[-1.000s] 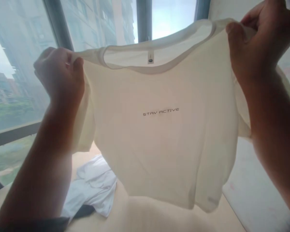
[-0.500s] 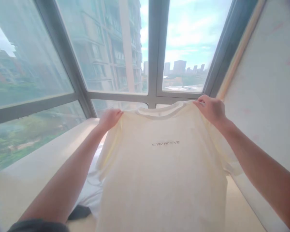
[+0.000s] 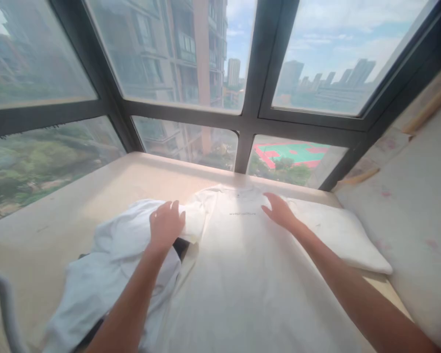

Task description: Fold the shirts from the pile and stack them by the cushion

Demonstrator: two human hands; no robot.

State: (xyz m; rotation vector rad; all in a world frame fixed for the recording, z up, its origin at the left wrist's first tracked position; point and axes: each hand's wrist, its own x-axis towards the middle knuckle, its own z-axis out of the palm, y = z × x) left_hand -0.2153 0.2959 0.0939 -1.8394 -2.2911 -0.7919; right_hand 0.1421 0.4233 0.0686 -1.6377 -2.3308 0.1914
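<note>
A white T-shirt [image 3: 238, 264] with a small line of lettering on its chest lies spread out, its collar toward the windows. My left hand [image 3: 167, 220] is at the shirt's left sleeve, fingers apart and holding nothing; whether it touches the cloth I cannot tell. Over the shirt's right shoulder, my right hand [image 3: 278, 210] has its thumb and fingers spread, with no cloth between them. Left of the shirt lies a crumpled heap of white clothing [image 3: 113, 260], with something dark showing beneath it.
A folded white garment [image 3: 338, 235] lies on the right, beside the patterned wall [image 3: 422, 206]. The pale ledge [image 3: 77, 196] runs under dark-framed windows [image 3: 183, 115]. A grey curved tube [image 3: 5, 304] stands at the lower left edge.
The T-shirt has gone from being held up by its shoulders to lying flat. Both hands have let go of it and opened. The view has tilted down.
</note>
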